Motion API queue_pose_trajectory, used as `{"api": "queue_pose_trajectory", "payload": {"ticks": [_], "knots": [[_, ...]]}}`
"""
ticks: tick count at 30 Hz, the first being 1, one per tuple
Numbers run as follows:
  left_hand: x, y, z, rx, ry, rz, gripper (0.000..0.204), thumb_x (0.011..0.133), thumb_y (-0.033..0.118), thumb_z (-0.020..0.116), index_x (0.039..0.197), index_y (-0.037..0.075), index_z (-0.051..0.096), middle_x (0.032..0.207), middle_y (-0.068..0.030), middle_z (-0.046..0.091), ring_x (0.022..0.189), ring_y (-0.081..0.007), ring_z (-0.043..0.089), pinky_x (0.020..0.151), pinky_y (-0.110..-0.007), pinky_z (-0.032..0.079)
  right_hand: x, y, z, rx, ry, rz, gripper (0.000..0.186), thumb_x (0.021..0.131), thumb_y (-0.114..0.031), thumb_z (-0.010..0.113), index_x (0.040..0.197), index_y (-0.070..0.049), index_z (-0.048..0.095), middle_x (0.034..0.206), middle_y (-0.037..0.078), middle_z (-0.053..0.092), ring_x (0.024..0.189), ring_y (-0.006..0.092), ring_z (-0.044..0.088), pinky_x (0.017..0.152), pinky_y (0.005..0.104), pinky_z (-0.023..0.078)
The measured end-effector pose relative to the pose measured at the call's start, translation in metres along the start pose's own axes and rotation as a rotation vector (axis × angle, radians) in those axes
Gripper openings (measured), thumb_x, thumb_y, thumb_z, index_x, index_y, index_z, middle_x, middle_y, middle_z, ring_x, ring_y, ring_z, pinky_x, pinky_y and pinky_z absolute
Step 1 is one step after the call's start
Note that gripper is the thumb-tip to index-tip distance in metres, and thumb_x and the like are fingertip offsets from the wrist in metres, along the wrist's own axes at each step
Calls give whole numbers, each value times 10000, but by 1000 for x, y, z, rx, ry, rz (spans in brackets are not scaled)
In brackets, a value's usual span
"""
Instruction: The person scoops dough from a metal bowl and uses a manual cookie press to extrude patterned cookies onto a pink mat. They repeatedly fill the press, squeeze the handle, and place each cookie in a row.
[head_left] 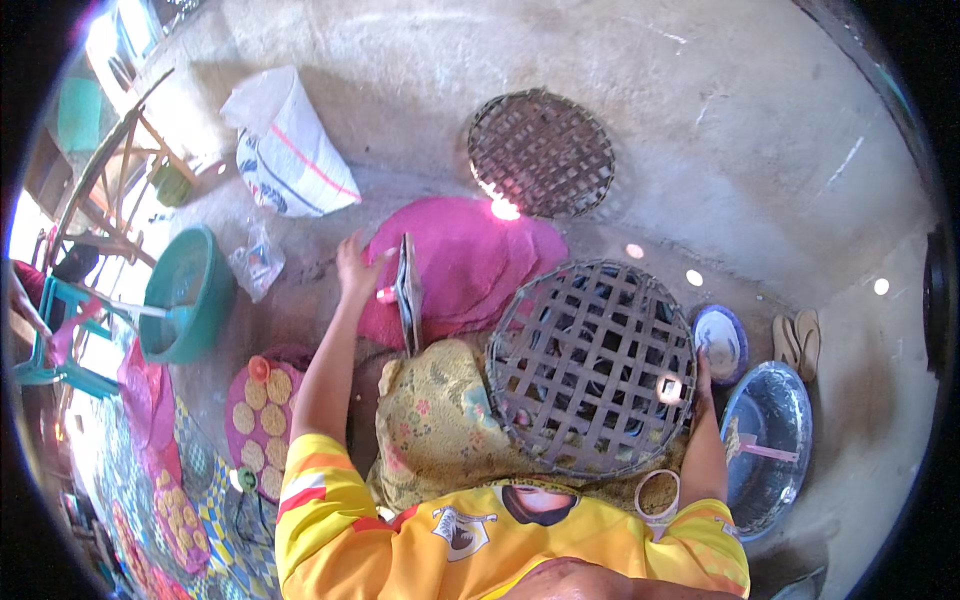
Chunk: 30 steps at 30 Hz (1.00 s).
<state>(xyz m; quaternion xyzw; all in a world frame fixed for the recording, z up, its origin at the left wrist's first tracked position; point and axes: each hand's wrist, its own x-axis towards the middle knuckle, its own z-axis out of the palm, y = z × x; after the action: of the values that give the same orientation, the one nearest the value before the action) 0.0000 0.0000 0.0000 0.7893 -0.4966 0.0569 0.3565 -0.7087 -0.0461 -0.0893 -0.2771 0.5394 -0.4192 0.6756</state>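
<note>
So the big woven bamboo tray [592, 368] on the person's lap is my reference point for everything here.

Far left of it sits a teal plastic basin [185, 292] with a pale handle sticking out, round and smooth. Nearer the tray, still left, a pink round mat [262, 415] on the floor carries pale flat discs in rows. Up and left of the tray, a white woven sack [290, 150] slumps on the concrete floor [760, 130].

The left hand [354, 268] reaches out above-left of the tray, fingers spread and loose, nothing closed in its grip. Just beside it stands a thin flat dark thing [408, 292], on edge; its long axis runs roughly away from the person, top end pointing outward. Can't tell what it's made of. Behind it lies a stack of magenta round sheets [470, 262], thin and matte.

The tray itself is an open lattice of flat dark strips in a round rim, tilted up. The right hand [700, 372] is at its right rim, grip apparently around the edge, though the fingers are mostly hidden.

Above the tray, a second round woven tray [541, 152] lies flat. Right of the tray: a small blue-rimmed bowl [720, 343], a shiny metal basin [768, 440] and a pair of sandals [798, 342].
</note>
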Motion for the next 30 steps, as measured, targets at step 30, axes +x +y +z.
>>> {"api": "queue_pose_trajectory", "payload": {"ticks": [30], "knots": [[148, 202, 44, -324, 206, 402, 198, 773, 153, 625, 934, 38, 622, 856, -160, 586, 812, -330, 572, 729, -384, 463, 40, 27, -32, -358, 130, -269, 241, 847, -195, 591, 978, 7, 609, 875, 53, 622, 777, 144, 576, 702, 282, 461]]}}
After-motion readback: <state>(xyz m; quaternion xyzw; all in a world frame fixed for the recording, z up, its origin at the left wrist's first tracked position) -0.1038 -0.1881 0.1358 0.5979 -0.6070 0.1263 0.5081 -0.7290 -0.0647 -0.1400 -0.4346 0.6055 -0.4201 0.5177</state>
